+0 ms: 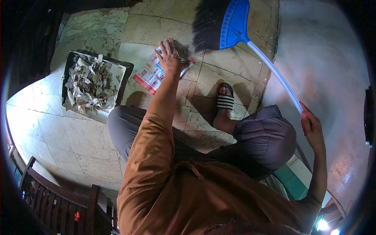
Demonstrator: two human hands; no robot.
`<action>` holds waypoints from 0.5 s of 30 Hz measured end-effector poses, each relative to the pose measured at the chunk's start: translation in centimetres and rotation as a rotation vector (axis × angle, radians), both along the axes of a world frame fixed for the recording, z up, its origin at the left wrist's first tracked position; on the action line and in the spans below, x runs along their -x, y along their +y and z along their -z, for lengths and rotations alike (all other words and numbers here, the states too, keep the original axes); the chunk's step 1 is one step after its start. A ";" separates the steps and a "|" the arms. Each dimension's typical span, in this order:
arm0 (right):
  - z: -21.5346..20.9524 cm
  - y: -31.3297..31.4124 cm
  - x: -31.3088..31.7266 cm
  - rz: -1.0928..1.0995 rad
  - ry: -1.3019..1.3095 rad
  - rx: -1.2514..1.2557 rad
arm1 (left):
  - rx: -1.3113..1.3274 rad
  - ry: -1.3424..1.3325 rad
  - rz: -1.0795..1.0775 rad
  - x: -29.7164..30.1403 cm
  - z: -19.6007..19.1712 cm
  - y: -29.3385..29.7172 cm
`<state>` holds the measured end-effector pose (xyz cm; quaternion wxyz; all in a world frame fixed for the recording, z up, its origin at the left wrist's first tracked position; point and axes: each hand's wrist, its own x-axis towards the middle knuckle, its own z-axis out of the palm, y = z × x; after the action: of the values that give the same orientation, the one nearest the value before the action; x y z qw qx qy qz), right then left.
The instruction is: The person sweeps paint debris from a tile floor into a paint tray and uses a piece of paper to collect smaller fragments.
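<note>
My right hand is closed round the end of the pale blue handle of a broom. The broom's blue head and black bristles are raised at the top of the view. My left hand lies spread over a red, white and blue printed sheet on the floor, pressing on it with the fingers stretched out. Greyish debris shows at the sheet's far right, beside my fingers. To the left, a shallow box with dark sides holds a heap of torn paper scraps.
My sandalled foot rests on the tiled floor, right of the sheet. A pale wall-like surface runs along the right side. Dark wooden furniture with slats stands at the lower left. Another dark piece fills the upper left.
</note>
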<state>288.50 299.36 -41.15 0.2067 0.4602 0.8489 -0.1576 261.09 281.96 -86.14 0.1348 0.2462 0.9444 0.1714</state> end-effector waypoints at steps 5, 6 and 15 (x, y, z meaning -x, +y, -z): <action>1.9 0.9 -0.8 -0.122 0.047 -0.018 | 0.006 -0.016 0.024 -0.3 -0.5 1.0; 2.4 0.0 0.0 -0.052 0.041 0.042 | 0.041 -0.032 0.022 -0.3 -0.5 0.9; 2.4 0.6 1.1 -0.026 0.053 0.001 | 0.135 -0.052 0.040 0.0 -1.0 0.9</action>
<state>287.37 299.98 -43.59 0.1862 0.4448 0.8599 -0.1674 261.13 282.84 -85.17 0.1791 0.2510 0.9448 0.1109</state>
